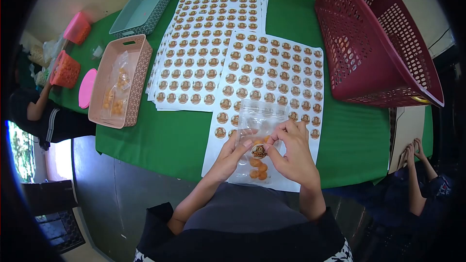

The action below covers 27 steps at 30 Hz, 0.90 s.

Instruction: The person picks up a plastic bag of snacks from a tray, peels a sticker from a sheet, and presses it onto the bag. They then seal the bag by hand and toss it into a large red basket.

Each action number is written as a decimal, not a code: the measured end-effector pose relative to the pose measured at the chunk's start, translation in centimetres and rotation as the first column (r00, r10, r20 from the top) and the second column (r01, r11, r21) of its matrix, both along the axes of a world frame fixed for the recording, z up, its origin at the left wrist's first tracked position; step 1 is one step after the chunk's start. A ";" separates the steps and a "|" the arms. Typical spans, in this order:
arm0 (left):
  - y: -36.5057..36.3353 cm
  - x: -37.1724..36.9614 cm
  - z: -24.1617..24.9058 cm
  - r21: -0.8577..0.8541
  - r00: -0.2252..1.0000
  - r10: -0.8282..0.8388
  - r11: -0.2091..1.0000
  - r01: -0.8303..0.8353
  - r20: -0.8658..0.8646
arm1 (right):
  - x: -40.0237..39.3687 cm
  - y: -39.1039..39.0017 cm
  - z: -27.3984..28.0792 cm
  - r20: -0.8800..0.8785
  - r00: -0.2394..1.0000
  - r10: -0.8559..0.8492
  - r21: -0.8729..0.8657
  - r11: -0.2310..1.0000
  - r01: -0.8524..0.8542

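Observation:
A clear zip bag [246, 174] with several round orange snacks [258, 170] in its lower part lies on a sheet of round stickers [291, 70]. One round sticker [258, 151] is on the bag's front. My left hand [228, 159] holds the bag's left side, its thumb beside the sticker. At the sticker's upper right, my right hand [292, 154] has its thumb and index finger close together over the bag; anything between those fingertips is too small to make out.
Stacked sticker sheets [199, 43] lie behind. At left are a pink basket [95, 114] with filled bags, a green basket [118, 26], tubs [65, 70] and a pink lid [87, 89]. A maroon basket [354, 43] stands right. People are at both sides; one's hands touch cardboard [405, 131].

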State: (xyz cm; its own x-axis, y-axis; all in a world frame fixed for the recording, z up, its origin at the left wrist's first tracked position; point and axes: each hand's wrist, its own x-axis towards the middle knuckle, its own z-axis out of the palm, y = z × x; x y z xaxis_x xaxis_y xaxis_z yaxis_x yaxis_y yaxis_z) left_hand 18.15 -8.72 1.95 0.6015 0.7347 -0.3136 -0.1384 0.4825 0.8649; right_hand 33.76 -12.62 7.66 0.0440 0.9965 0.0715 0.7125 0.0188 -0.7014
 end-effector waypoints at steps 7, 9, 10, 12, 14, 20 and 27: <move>-0.1 0.1 0.3 0.151 0.994 -0.109 0.983 0.108 -0.002 | -0.1 0.0 -0.3 0.030 0.999 -0.014 0.033 0.999 0.013; -0.1 0.3 0.4 0.071 0.997 -0.077 0.995 0.075 0.019 | -0.1 -0.1 -0.6 0.046 0.999 0.000 0.034 0.999 -0.002; -0.1 0.2 0.4 0.071 0.997 -0.077 0.995 0.076 0.019 | -0.1 -0.1 -1.0 0.046 0.999 0.000 0.034 0.999 -0.001; 0.0 0.2 0.4 0.047 0.996 -0.058 0.997 0.055 0.066 | -0.1 0.1 -2.3 -0.113 0.991 -0.078 0.202 0.974 0.100; 0.1 0.1 0.6 0.064 0.997 -0.042 0.997 0.038 0.061 | -0.3 -0.1 -3.4 -0.371 0.915 -0.158 0.136 0.966 0.222; 0.1 0.4 0.9 0.092 0.996 -0.029 0.996 0.021 0.087 | -0.1 -0.6 -5.3 -0.904 0.353 -0.243 -0.264 0.965 -0.010; -0.6 0.6 1.2 0.042 0.994 -0.024 0.999 0.020 0.111 | -0.5 -0.5 -6.5 -0.915 0.211 -0.345 -0.391 0.888 -0.243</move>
State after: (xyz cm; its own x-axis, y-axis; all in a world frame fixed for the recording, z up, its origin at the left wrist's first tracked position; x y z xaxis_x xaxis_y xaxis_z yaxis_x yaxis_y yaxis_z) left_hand 18.73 -9.35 3.18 0.6471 0.7319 -0.2134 -0.2250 0.4509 0.8638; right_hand 33.30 -13.16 1.13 -0.1653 0.8914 -0.4221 -0.5184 -0.4426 -0.7317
